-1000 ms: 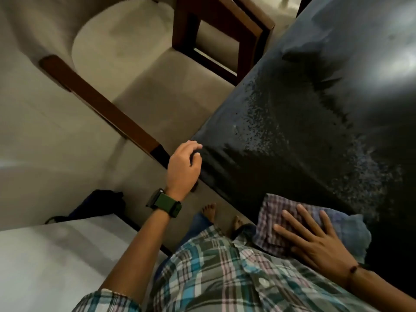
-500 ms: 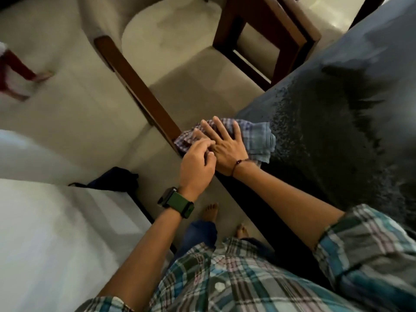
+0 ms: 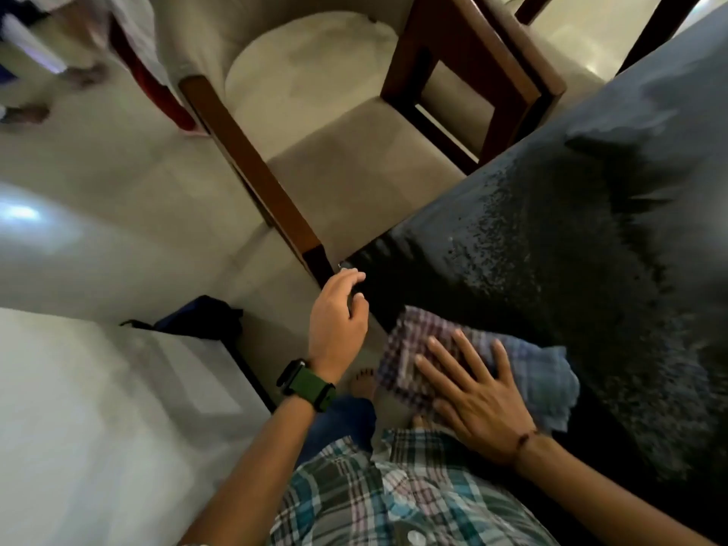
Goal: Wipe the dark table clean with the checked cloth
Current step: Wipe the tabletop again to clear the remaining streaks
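The dark surface fills the right of the head view, its near edge running diagonally from lower right up to the corner at centre; a speckled, dull film covers most of it, so by my judgement the bulk of the wiping is not yet done. A chair stands just beyond the corner. The cloth lies bunched on the near edge, its left part overhanging toward the person, its long axis roughly along that edge. The right hand lies flat on the cloth, fingers straight and spread, pressing it down and pointing up-left toward the corner. The unwiped expanse lies up and to the right of this hand, away from the body; the next stroke likely has to travel that way. The left hand sits at the corner, fingers loosely curled over the edge, grasping nothing visible, and appears to be steadying. It is apart from the cloth, so the right hand is the working one.
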### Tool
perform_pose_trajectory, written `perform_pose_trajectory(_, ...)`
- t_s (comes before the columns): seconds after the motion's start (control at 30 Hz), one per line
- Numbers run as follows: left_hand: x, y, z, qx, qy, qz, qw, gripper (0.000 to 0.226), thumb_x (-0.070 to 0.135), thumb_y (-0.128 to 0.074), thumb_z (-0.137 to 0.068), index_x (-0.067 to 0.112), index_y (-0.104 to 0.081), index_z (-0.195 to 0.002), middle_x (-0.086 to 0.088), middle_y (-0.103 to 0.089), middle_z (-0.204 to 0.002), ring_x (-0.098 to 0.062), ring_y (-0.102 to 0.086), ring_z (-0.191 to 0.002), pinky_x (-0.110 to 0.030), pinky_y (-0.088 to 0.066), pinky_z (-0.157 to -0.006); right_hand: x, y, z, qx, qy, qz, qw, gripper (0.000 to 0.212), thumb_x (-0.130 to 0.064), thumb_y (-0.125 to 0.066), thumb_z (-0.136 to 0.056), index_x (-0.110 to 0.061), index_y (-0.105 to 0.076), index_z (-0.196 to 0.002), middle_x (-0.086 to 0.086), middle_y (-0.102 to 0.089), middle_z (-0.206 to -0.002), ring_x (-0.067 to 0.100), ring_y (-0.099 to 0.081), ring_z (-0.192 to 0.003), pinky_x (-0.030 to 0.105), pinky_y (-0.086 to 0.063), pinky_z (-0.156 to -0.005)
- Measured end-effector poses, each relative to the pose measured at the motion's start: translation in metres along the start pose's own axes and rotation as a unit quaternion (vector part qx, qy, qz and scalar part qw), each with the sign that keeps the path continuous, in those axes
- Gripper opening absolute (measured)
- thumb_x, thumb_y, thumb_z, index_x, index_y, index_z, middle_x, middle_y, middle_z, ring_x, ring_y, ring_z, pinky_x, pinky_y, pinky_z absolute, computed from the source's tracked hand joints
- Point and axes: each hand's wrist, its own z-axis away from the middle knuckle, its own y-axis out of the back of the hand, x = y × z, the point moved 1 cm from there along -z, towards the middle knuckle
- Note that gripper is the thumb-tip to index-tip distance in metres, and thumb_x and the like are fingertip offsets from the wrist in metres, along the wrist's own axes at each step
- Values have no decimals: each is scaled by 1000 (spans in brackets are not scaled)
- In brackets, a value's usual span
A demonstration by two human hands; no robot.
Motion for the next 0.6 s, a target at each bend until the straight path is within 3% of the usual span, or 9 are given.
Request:
perform_pose_trajectory(0.1, -4, -2, 0, 2, -4, -1, 1000, 29, 6, -45, -90, 4, -54, -117, -11, -54, -128, -19, -45, -122, -9, -27, -95, -7, 18, -75, 2, -11, -1, 1000, 53, -50, -10, -98, -35, -12, -149, -6, -14, -157, 27, -12, -144, 65, -8, -107)
perform_pose_trajectory(0.23, 0, -9, -7, -9, -21, 10, 1000, 32, 8, -44, -88, 5, -54, -118, -12, -54, -127, -21, -47, -122, -22, -34, -100, -14, 41, -160, 12, -12, 8, 1000, 59, -54, -19, -97, -38, 8, -148, -12, 18, -155, 23, 20, -143, 60, 21, -104)
perform_pose_trajectory(0.3, 5, -15, -15, -23, -33, 11, 999, 36, 12, -41, -87, 5, -51, -121, -12, -51, -131, -21, -43, -125, -21, -31, -102, -13, 51, -187, 7, -36, 8, 999, 62, -55, -21, -97, -39, 15, -146, -10, 22, -155, 25, 23, -142, 61, 19, -105)
perform_pose_trajectory(0.43, 15, -22, -30, -19, -35, 1, 999, 38, 12, -42, -88, 6, -50, -124, -12, -48, -136, -20, -38, -130, -24, -28, -107, -12, 59, -202, -4, -48, 12, 999, 62, -52, -23, -98, -38, 12, -148, -8, 20, -156, 27, 20, -143, 61, 13, -108)
perform_pose_trajectory(0.5, 16, -20, -36, -14, -35, -2, 999, 37, 11, -42, -88, 4, -51, -123, -13, -49, -135, -21, -40, -129, -21, -27, -104, -2, 61, -199, -1, -53, 7, 999, 60, -52, -23, -98, -36, 5, -149, -7, 17, -157, 26, 19, -144, 61, 12, -109)
perform_pose_trajectory(0.6, 15, -17, -32, -24, -31, -2, 999, 35, 6, -43, -90, 4, -49, -124, -12, -48, -135, -19, -37, -131, -12, -20, -101, 50, 64, -199, 29, -144, -33, 989, 52, -47, -20, -99, -36, -11, -149, -8, 4, -159, 22, 12, -145, 60, 8, -110)
